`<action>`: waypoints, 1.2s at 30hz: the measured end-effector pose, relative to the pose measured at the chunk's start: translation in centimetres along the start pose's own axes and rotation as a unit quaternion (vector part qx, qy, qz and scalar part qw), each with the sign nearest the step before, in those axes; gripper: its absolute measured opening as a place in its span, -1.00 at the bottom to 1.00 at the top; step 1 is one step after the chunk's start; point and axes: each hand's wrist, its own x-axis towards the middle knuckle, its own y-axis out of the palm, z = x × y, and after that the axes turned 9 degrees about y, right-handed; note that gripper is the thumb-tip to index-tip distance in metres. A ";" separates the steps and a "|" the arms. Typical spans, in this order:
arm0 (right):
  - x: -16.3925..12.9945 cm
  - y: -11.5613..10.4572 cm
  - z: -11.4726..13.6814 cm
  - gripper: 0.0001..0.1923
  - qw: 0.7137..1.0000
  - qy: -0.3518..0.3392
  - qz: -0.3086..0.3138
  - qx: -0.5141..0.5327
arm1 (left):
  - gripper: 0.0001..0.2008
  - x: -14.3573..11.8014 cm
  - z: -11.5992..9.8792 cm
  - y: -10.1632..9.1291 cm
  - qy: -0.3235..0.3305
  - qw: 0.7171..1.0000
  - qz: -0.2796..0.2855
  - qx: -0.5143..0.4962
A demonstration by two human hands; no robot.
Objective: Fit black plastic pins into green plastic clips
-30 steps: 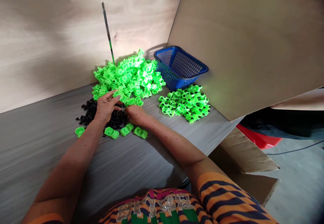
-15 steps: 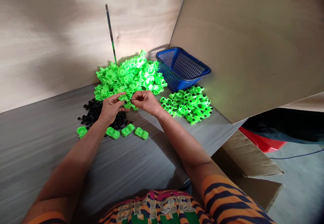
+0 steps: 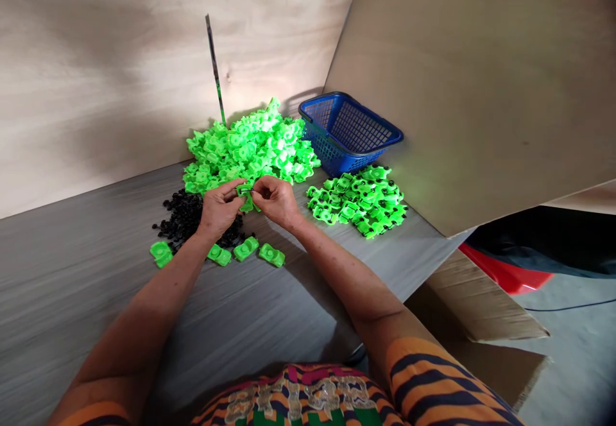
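Green part [image 3: 246, 197] pinched between my left hand [image 3: 220, 210] and right hand [image 3: 276, 200], both clamped on it, above black bits [image 3: 185, 217].

Both my arms are stretched forward. My left hand [image 3: 219, 208] and right hand [image 3: 275, 199] meet fingertip to fingertip, fingers pinched.

The plastic pieces [image 3: 250, 147] were bright green, the small parts [image 3: 185, 214] black, the basket [image 3: 350, 132] blue, and the sleeve [image 3: 433, 378] orange with dark stripes.
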 end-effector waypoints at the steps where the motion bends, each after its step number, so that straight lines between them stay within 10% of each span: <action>1: 0.0 0.0 0.0 -0.85 1.000 0.000 0.000 -0.003 | -0.60 0.0 -0.1 0.0 0.002 1.000 0.002 0.002; 36: -0.2 -0.3 -0.4 -0.82 0.997 -0.063 -0.007 -0.035 | -0.54 0.0 -0.5 -0.8 0.034 0.998 0.057 -0.006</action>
